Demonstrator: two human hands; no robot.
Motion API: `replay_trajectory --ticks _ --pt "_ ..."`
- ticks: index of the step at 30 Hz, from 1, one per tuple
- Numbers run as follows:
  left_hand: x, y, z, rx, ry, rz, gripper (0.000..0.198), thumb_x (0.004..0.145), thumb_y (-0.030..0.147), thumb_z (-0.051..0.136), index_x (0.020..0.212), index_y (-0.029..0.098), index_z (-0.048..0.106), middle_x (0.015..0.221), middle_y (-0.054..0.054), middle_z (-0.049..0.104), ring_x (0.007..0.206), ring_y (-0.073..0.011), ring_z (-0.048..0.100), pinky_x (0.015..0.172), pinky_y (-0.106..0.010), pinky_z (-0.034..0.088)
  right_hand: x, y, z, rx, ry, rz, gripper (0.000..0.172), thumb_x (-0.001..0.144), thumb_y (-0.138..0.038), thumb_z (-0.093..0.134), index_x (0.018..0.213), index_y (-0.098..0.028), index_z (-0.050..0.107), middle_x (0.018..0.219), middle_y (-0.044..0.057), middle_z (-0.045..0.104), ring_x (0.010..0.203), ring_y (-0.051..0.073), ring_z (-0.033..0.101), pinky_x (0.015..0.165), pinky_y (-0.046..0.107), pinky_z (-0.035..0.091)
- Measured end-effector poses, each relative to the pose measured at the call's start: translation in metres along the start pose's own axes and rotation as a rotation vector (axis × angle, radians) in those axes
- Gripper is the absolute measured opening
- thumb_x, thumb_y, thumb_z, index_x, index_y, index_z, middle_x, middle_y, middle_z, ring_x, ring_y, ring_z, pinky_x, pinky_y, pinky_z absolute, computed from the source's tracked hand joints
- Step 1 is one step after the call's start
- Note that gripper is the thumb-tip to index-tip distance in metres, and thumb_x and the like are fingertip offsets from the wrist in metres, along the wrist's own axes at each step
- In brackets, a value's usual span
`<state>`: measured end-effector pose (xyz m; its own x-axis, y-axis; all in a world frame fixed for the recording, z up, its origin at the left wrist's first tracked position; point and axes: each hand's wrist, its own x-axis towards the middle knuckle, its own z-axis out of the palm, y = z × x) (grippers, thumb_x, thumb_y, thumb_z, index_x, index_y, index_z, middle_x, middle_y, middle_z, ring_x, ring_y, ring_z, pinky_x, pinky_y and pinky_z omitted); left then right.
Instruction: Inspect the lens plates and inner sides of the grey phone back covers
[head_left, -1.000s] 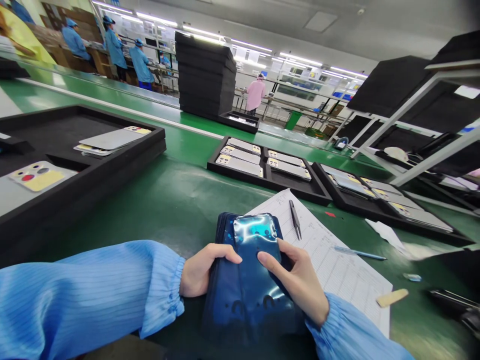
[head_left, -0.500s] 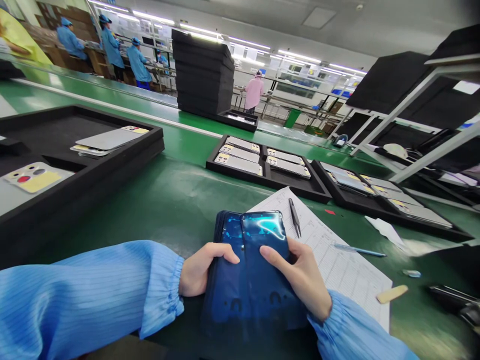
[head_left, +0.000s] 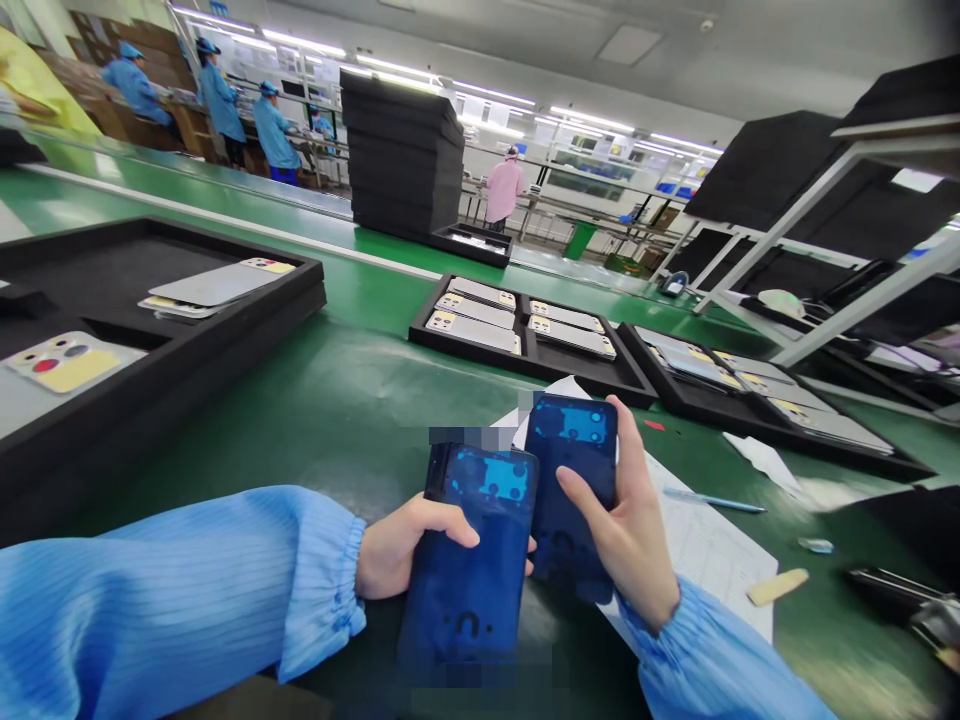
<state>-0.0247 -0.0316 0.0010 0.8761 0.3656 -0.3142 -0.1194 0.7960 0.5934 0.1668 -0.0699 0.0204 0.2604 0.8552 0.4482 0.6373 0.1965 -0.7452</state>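
Observation:
My left hand point(head_left: 405, 545) is closed round a stack of phone back panels point(head_left: 480, 575) with dark blue film, thumb on the top face and fingertips showing at the right edge. Light blue camera-shaped patches lie near their top end. My right hand point(head_left: 634, 535) grips another blue-filmed phone back panel point(head_left: 574, 475), thumb on its face and fingers behind its right edge. This panel stands apart from the stack, higher and to the right. Whether more than one is in the right hand, I cannot tell. Beneath it lies a printed sheet point(head_left: 697, 545), partly covered.
Black foam trays with silver phone backs stand at the left point(head_left: 247, 320), centre point(head_left: 525, 350) and right point(head_left: 780, 430). On the green table point(head_left: 345, 400) are a pen point(head_left: 716, 500), a tan strip point(head_left: 778, 587) and white scrap paper point(head_left: 761, 460). Tall black stacked trays point(head_left: 401, 155) rise behind; people work beyond.
My right hand has moved up and right with a blue panel, parting it from the stack in my left hand. The tweezers on the sheet are now hidden behind it.

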Motion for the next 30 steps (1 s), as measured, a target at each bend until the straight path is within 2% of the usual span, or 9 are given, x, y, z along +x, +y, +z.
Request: replay_trajectory --ticks 3,5,7,10,12,15,18,24,30 --pt "0.000 0.001 0.001 -0.024 0.018 0.011 0.038 0.067 0.010 0.043 0.100 0.006 0.063 0.101 -0.012 0.065 0.097 -0.0243 0.058 0.091 -0.039 0.040 -0.004 -0.001 0.001 0.006 -0.049 -0.010 0.067 0.081 -0.024 0.051 0.137 -0.028 0.014 0.146 -0.003 0.017 0.132 0.022 0.017 0.107 0.038 0.021" --pt "0.000 0.001 0.001 -0.045 0.032 0.005 0.038 0.068 0.010 0.044 0.101 0.006 0.062 0.100 -0.012 0.065 0.099 -0.0248 0.058 0.092 -0.040 0.040 -0.005 0.000 0.001 0.015 -0.041 -0.018 0.067 0.081 -0.024 0.051 0.137 -0.029 0.015 0.146 -0.004 0.018 0.133 0.021 0.017 0.108 0.038 0.021" --pt "0.000 0.001 0.000 -0.058 0.053 0.001 0.038 0.067 0.010 0.046 0.102 0.006 0.062 0.101 -0.013 0.065 0.099 -0.0251 0.058 0.093 -0.040 0.039 -0.006 0.002 0.001 0.033 -0.088 -0.009 0.057 0.081 -0.024 0.051 0.133 -0.029 0.028 0.141 -0.003 0.032 0.130 0.022 0.027 0.106 0.037 0.027" --pt "0.001 0.000 -0.001 -0.056 0.087 0.014 0.038 0.066 0.010 0.050 0.102 0.007 0.061 0.099 -0.013 0.066 0.095 -0.0253 0.060 0.091 -0.041 0.040 -0.007 0.004 0.001 0.072 -0.233 0.057 0.029 0.081 -0.025 0.052 0.109 -0.027 0.058 0.113 0.001 0.062 0.110 0.024 0.053 0.094 0.039 0.041" --pt "0.001 -0.001 -0.002 -0.043 0.129 0.020 0.037 0.064 0.010 0.053 0.101 0.008 0.062 0.093 -0.012 0.068 0.091 -0.0253 0.062 0.090 -0.042 0.040 -0.009 0.005 0.003 0.105 -0.268 0.113 0.020 0.079 -0.026 0.053 0.094 -0.025 0.066 0.098 0.002 0.069 0.097 0.025 0.061 0.086 0.038 0.047" --pt "0.002 -0.003 -0.003 -0.034 0.185 0.028 0.035 0.064 0.010 0.056 0.099 0.009 0.062 0.086 -0.011 0.069 0.084 -0.0243 0.063 0.089 -0.044 0.040 -0.013 0.005 0.005 0.165 -0.261 0.169 0.020 0.079 -0.027 0.052 0.091 -0.024 0.068 0.094 0.002 0.070 0.093 0.024 0.062 0.082 0.036 0.048" --pt "0.002 -0.003 -0.004 -0.039 0.186 0.036 0.034 0.065 0.008 0.056 0.098 0.010 0.063 0.085 -0.011 0.069 0.082 -0.0238 0.063 0.089 -0.045 0.040 -0.018 0.003 0.006 0.197 -0.265 0.192 0.023 0.081 -0.027 0.050 0.095 -0.023 0.067 0.096 0.003 0.069 0.094 0.024 0.061 0.083 0.035 0.047" --pt "0.001 -0.004 -0.004 -0.025 0.146 0.049 0.032 0.068 0.008 0.056 0.099 0.011 0.063 0.088 -0.011 0.069 0.084 -0.0232 0.063 0.089 -0.043 0.041 -0.022 -0.010 0.004 0.229 -0.379 0.123 0.032 0.085 -0.032 0.043 0.111 -0.022 0.060 0.101 0.004 0.067 0.086 0.023 0.062 0.079 0.034 0.048" --pt "0.001 -0.004 -0.004 -0.006 0.126 0.072 0.030 0.070 0.009 0.057 0.099 0.014 0.063 0.087 -0.009 0.069 0.081 -0.0211 0.065 0.086 -0.041 0.043 -0.020 -0.017 0.011 0.214 -0.341 0.118 0.022 0.074 -0.028 0.062 0.095 -0.024 0.066 0.087 0.000 0.070 0.081 0.021 0.064 0.071 0.028 0.051"
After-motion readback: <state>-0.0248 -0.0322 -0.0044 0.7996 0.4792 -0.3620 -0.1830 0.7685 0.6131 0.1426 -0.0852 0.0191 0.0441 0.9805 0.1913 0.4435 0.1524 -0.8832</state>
